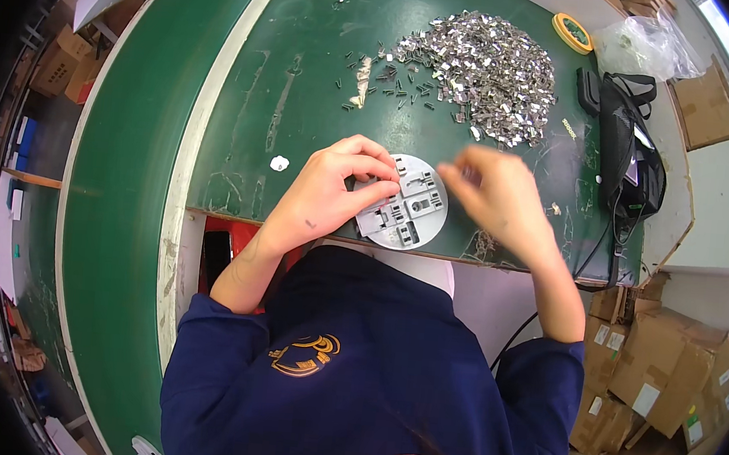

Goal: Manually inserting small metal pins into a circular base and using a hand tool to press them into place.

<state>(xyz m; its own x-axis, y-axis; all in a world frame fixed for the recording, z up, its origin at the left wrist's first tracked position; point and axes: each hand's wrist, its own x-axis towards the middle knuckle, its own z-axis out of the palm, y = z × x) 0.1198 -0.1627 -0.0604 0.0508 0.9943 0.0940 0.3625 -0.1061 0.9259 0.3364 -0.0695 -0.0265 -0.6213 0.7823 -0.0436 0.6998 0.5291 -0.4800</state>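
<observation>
A round light-grey fixture [431, 221] with raised blocks and slots lies at the bench's near edge, in front of my body. My left hand [334, 183] reaches over its left side, thumb and fingertips drawn together among the blocks. Whatever sits between those fingertips is hidden. Just off the fixture's right edge hovers my right hand [499, 200], its fingers curled and smeared by motion. I cannot make out whether it holds anything.
A big heap of small shiny metal pieces [490, 78] covers the far bench, with dark small pins [403, 88] scattered left of it. Yellow tape [572, 33], a clear plastic bag [645, 48] and a black bag [633, 156] lie on the right. Cardboard boxes [664, 366] are stacked lower right.
</observation>
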